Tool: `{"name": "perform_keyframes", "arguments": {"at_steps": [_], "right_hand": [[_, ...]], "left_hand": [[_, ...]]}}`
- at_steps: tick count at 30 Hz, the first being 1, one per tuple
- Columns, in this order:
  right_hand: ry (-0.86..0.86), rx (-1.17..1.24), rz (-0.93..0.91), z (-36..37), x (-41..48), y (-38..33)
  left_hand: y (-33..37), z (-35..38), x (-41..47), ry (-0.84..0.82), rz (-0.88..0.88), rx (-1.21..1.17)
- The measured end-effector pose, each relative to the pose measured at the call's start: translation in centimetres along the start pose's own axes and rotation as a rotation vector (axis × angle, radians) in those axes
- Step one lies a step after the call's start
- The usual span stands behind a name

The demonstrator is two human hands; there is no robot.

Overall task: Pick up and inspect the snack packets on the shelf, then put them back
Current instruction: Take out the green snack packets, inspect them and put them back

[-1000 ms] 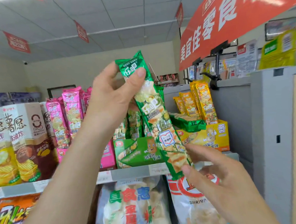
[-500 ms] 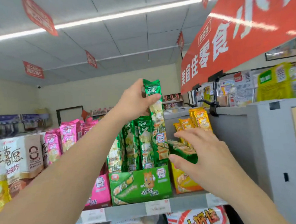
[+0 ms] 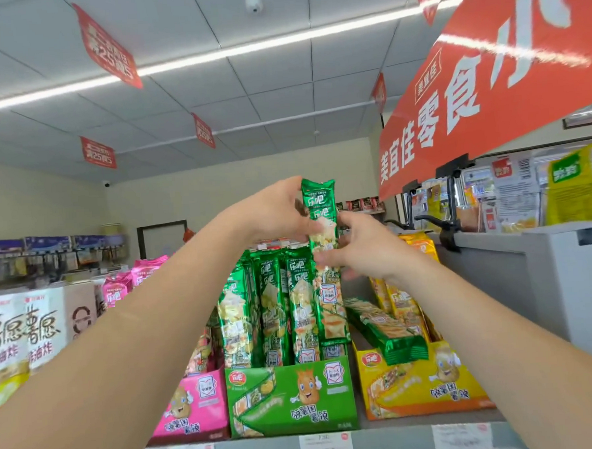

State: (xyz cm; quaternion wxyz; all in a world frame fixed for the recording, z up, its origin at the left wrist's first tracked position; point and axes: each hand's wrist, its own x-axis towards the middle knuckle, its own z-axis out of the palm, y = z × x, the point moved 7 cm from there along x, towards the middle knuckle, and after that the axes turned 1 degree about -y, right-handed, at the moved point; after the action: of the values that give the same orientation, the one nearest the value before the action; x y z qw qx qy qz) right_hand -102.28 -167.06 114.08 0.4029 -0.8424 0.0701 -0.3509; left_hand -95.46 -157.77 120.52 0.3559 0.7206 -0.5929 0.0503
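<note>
Along the shelf, far left: tall white boxes upright, side by side. Next to them, pink packets standing behind and above a pink display box.

Reaching in from the lower left, the left hand, raised above the row, pinching the top part of the green packet between thumb and fingertips. Held upright, top end well above its neighbours, lower end down at the right end of the row of green packets standing in the green display box, just beside them. Resting in the box or hanging just over it: cannot tell.

Coming in from the lower right, the right hand, blurred, thumb at the packet's right edge and fingers curled across its front near the middle, gripping it below the left hand.

Further right, a loose green packet lying tilted across the top of the yellow display box, with yellow packets upright behind, partly hidden by the right wrist. Overhead at right, a red banner with white characters. Along the shelf's front edge, white price labels.
</note>
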Motion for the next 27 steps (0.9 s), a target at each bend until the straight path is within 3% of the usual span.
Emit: {"name": "perform_keyframes", "arguments": {"at_steps": [5,9,18,21,24,27], "right_hand": [[-0.012,0.121,0.042,-0.6,0.9,0.8],[-0.02,0.186,0.078,-1.2,1.5,0.7],[-0.212,0.04,0.226,1.6,0.9,2.5],[-0.302,-0.067,0.313,2.8,-0.1,4.0],[-0.303,-0.359,0.287,2.9,-0.7,4.6],[-0.296,-0.646,0.227,2.7,-0.9,4.0]], "left_hand": [[-3.8,2.4,-1.2,-0.348,-0.21,0.762],[-4.1,3.2,-1.0,-0.244,-0.15,1.099],[-4.0,2.7,-1.2,-0.266,-0.108,1.02],[-4.2,2.3,-1.1,-0.267,-0.148,0.866],[-3.6,1.7,-1.0,-0.181,-0.135,0.549],[-2.8,2.8,-0.7,-0.17,-0.046,0.653]]}}
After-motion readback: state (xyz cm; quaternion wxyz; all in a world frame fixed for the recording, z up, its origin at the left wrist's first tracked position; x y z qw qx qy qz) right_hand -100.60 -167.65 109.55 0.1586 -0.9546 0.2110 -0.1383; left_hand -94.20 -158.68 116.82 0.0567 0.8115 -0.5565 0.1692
